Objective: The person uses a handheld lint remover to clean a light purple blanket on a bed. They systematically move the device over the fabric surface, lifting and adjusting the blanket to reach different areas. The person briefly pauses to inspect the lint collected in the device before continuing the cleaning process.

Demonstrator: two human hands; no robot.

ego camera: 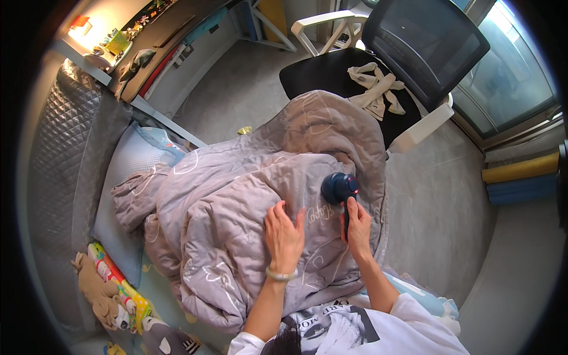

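My right hand (357, 228) grips the handle of a dark blue electric fabric shaver (339, 187), which has a small red light glowing on its head. The round head rests against a greyish-mauve quilt (239, 204) printed with white outlines and lettering. My left hand (285, 235) lies on the same quilt, palm down with thumb and fingers apart, and holds nothing. Thick folds of the quilt bunch up around both hands, and its far end rises in a mound by the chair.
Beyond the quilt stands a white-armed office chair (319, 71) with beige cloth items (377, 91) on its seat. A blue pillow (128, 164) and plush toys (100, 288) line the left side. A desk (173, 33) is at upper left; grey floor (430, 199) shows at right.
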